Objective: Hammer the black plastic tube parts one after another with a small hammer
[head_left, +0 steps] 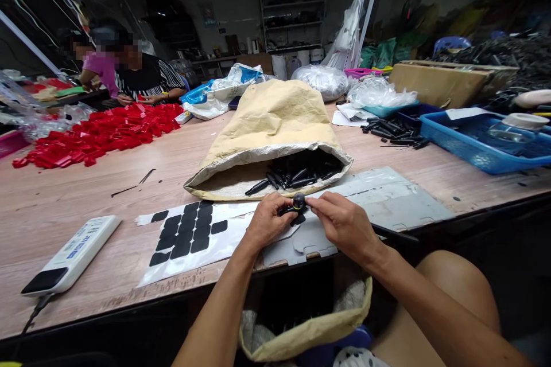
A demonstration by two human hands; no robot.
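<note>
A small black rounded part with a yellow ring [298,202] is between my hands, just above the table's front edge. My left hand [267,222] pinches it from the left, thumb and fingers closed. The fingertips of my right hand [344,219] close on its right side. Just below the part lies a small dark piece, partly hidden by my fingers. Left of my hands is a white backing sheet [196,259] with rows of black rounded-square stickers [181,248]. Behind them, a tan woven sack [279,112] lies with its mouth toward me, holding black slender parts [297,178].
Grey board [387,198] lies under my hands. A second open sack [310,335] hangs below the table edge. A white power bank [75,255] is at left, red pieces [107,132] behind it. A blue tray [486,152] stands right. Two people sit at back left.
</note>
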